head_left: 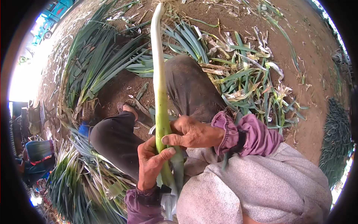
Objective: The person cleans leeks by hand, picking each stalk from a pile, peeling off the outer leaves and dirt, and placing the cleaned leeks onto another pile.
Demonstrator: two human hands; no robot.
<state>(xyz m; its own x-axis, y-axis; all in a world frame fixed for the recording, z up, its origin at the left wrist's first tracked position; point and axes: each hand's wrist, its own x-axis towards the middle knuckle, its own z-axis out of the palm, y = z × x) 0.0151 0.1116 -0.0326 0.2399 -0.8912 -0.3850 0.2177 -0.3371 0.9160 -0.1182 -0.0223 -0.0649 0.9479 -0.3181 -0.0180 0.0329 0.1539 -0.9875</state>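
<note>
A long green onion [159,74] stands lengthwise in front of me, its white root end pointing away and its green leaves toward my lap. My left hand [152,160] is closed around the lower green part of the stalk, thumb across the front. Just above it, my right hand [192,132] grips the same stalk, with its thumb pressed on the front and its other fingers partly hidden behind. The onion's leaves run down past my left wrist, partly covered by my hands.
Untrimmed onions [100,56] lie in a heap at upper left. Another pile with pale stalks [74,179] lies at lower left. Peeled leaves and husks [250,74] litter the soil beyond my right knee. A dark green bundle [335,134] is at far right.
</note>
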